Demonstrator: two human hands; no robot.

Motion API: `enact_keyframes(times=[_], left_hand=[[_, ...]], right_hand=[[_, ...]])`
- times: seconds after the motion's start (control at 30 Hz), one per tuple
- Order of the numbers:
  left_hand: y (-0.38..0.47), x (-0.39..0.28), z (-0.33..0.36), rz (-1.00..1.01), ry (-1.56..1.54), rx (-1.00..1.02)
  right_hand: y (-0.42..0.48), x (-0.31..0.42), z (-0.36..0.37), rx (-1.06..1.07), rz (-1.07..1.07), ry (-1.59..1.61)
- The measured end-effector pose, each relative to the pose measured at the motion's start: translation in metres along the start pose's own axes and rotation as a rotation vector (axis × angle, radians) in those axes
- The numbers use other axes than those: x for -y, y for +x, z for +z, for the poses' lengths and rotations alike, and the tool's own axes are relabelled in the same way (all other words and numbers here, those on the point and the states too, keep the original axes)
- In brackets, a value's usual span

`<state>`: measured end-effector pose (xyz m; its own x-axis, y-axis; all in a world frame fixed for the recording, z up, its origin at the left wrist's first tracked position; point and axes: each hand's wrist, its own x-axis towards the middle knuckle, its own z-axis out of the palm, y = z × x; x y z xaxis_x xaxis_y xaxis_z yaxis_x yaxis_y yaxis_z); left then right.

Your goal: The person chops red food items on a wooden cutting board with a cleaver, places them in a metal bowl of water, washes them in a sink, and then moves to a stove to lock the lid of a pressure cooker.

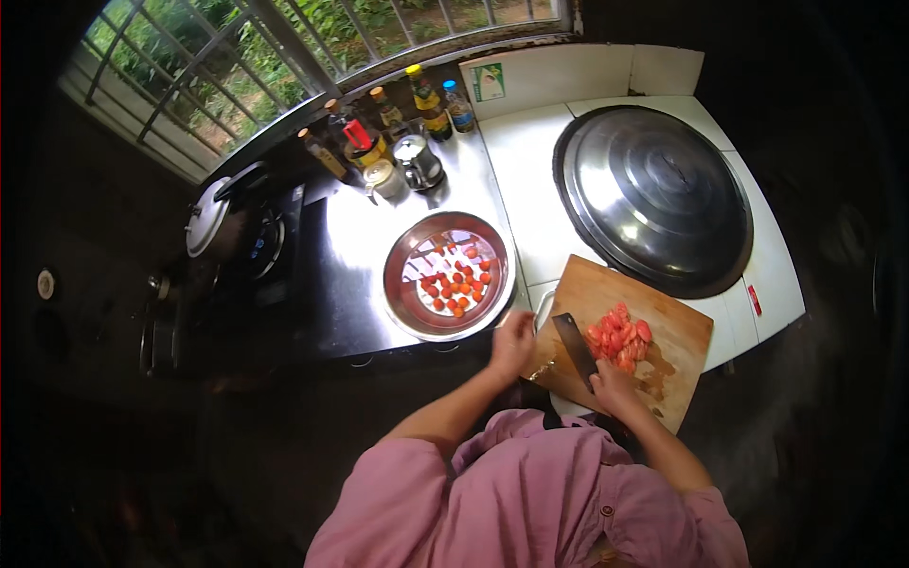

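Note:
My right hand (616, 389) grips a dark-bladed kitchen knife, likely a cleaver (574, 348), its blade reaching up and left over a wooden cutting board (667, 319). Right beside the blade lies a pile of cut tomato pieces (618, 335), with wet juice stains on the wood below it. At the board's left edge is my left hand (514, 346), fingers curled next to a pale loop-shaped handle (545, 309). Whether the fingers close on that handle or the board's edge is unclear. Left of this hand, a steel basin (393, 305) holds water and several small red-orange fruits (458, 284).
A large domed metal lid (660, 199) covers the white tiled stove top (529, 213) behind the board. Bottles (429, 103), a steel pot (419, 163) and a glass jar (383, 179) line the window side. A gas burner (268, 245) shows blue at left, near a pale round lid (208, 216).

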<state>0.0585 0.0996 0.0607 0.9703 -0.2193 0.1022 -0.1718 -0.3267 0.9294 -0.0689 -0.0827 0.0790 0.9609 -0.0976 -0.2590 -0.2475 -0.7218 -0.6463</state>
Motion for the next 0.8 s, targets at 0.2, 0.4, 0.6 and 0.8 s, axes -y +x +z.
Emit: enact_keyframes(times=[0.2, 0.4, 0.6, 0.8], left_hand=[[0.078, 0.046, -0.070, 0.083, 0.326, -0.188], [0.125, 0.068, -0.066, 0.067, 0.671, -0.111], [0.148, 0.063, -0.069, 0.103, 0.729, 0.008], [0.148, 0.073, -0.068, 0.144, 0.561, -0.007]], right_hand=[[-0.003, -0.003, -0.006, -0.047, 0.141, -0.036], [-0.009, 0.003, -0.004, -0.229, 0.013, -0.095], [-0.006, 0.020, -0.008, -0.165, 0.150, -0.032], [-0.004, 0.018, -0.001, -0.338, 0.088, -0.080]])
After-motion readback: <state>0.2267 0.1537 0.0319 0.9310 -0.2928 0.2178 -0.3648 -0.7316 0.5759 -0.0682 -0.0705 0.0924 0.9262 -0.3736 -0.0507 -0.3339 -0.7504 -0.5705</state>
